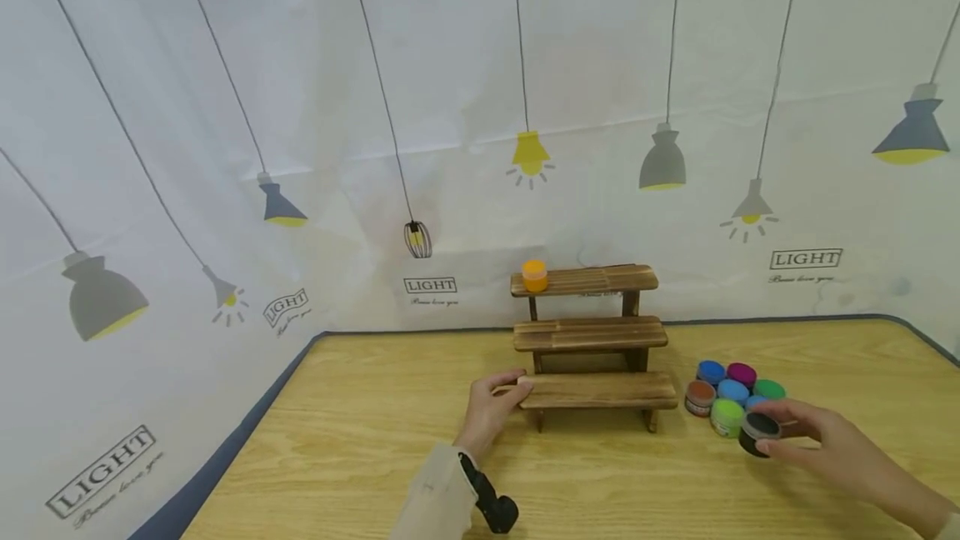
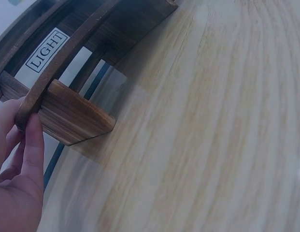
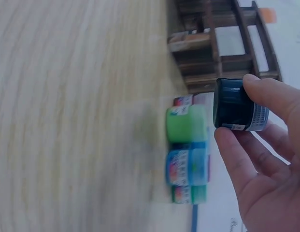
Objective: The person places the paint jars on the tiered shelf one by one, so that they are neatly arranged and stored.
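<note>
My right hand (image 1: 832, 444) pinches a small black paint jar (image 1: 760, 433) between thumb and fingers; in the right wrist view the dark jar (image 3: 234, 105) looks lifted off the table. My left hand (image 1: 491, 407) grips the left end of the lowest step of a three-tier wooden stand (image 1: 600, 391), thumb and fingers on the board's edge. On the top step's left end sits an orange jar (image 1: 535, 276). Just left of the held jar, a cluster of paint jars includes lime green (image 1: 727, 417), brown (image 1: 700, 398), blue (image 1: 711, 372), purple (image 1: 741, 374) and green (image 1: 769, 391) ones.
The wood-grain table (image 1: 360, 440) meets a pale wall covering (image 1: 450, 190) printed with lamps just behind the stand. A black strap with a rounded device (image 1: 497, 511) is worn on my left wrist.
</note>
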`<state>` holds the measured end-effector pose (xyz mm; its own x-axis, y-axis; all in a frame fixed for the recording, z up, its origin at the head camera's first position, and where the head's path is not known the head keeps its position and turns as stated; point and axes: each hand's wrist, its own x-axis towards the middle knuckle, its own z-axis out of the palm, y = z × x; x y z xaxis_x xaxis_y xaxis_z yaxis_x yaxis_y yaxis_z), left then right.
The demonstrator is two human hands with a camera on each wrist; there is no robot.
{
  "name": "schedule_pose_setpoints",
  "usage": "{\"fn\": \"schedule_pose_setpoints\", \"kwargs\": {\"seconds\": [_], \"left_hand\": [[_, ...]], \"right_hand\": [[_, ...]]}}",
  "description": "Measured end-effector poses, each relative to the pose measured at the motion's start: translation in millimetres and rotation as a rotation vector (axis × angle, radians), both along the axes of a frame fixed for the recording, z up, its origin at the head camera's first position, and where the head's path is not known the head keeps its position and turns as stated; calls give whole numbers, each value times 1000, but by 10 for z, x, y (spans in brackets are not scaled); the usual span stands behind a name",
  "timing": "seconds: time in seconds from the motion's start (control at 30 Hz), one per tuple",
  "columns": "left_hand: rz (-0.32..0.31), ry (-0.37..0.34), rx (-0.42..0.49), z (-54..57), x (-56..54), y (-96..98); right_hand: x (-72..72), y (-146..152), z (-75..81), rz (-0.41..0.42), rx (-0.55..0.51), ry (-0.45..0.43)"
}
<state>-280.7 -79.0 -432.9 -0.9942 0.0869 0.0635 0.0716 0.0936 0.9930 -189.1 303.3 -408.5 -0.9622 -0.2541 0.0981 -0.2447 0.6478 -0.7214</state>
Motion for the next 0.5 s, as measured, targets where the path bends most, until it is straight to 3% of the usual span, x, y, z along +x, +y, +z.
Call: {"fn": "schedule_pose_setpoints", "kwargs": {"seconds": [0.3, 0.5], "left_hand": [[-8, 7, 17, 2, -3, -14], [-10, 7, 33, 193, 150, 14]], "right_hand": [[8, -168, 262, 14, -83, 132], [-20, -328, 449, 72, -139, 151]]}}
